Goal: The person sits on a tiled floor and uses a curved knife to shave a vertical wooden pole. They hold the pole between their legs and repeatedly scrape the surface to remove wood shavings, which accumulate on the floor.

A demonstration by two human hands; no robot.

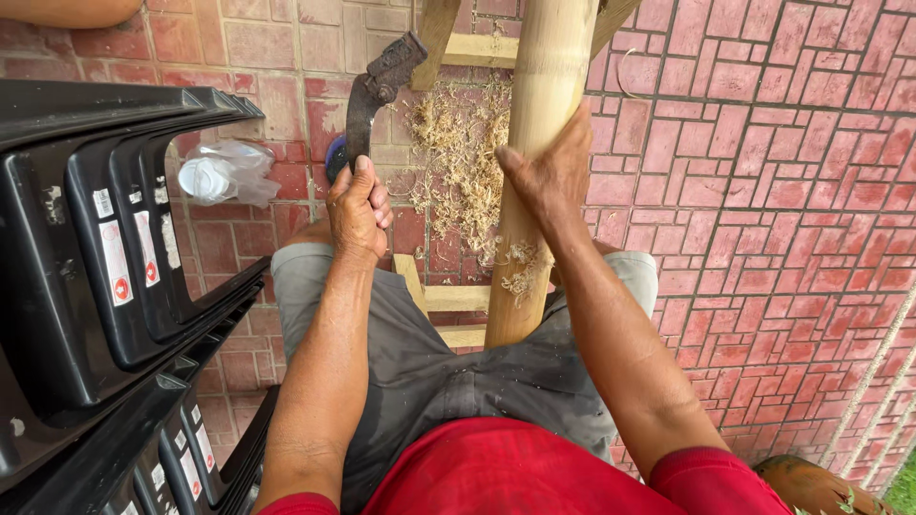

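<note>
The left hand (358, 212) is gripping the handle of a dark curved blade (380, 88), fingers clamped tight around it, the blade rising above the fingers and tilting toward the bamboo pole (539, 143). The right hand (551, 174) is bracing the pole, fingers wrapped around its pale shaft. The pole is running from between the knees upward past the right fingers, over a wooden frame (456, 298). Shavings (458, 153) are lying on the brick floor (763, 191) between both hands. Judgement: shallow strokes directed away from the bracing fingers would serve best. Both forearms are extending forward, elbows bent.
</note>
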